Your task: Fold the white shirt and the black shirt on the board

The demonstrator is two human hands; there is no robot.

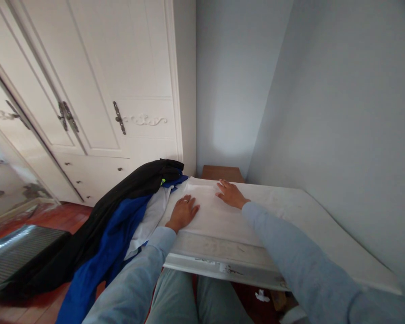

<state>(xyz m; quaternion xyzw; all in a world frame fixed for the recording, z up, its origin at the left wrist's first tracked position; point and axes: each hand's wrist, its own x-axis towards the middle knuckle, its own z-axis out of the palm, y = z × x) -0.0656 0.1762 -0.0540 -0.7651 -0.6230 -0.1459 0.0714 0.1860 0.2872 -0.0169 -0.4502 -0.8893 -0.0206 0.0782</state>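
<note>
A white cloth (pixel 209 218) lies spread over the pale tabletop (pixel 222 246) in front of me. My left hand (pixel 183 212) rests on its left part, palm down with the fingers stretched out. Farther back and to the right, my right hand (pixel 231 194) lies on the cloth too, fingers spread. To the left of my left hand, a black garment (pixel 135 184) and a blue garment (pixel 121 229) drape over the table's left end and hang to the floor. White fabric (pixel 155 213) shows beside them.
A white wardrobe (pixel 138 67) with dark handles stands at the back left. Grey walls (pixel 340 112) meet behind the table, and a brown wooden box-like piece (pixel 222 173) sits in that corner. A dark ribbed suitcase-like object (pixel 23 252) is on the red floor. Crumpled white paper (pixel 262 295) lies below.
</note>
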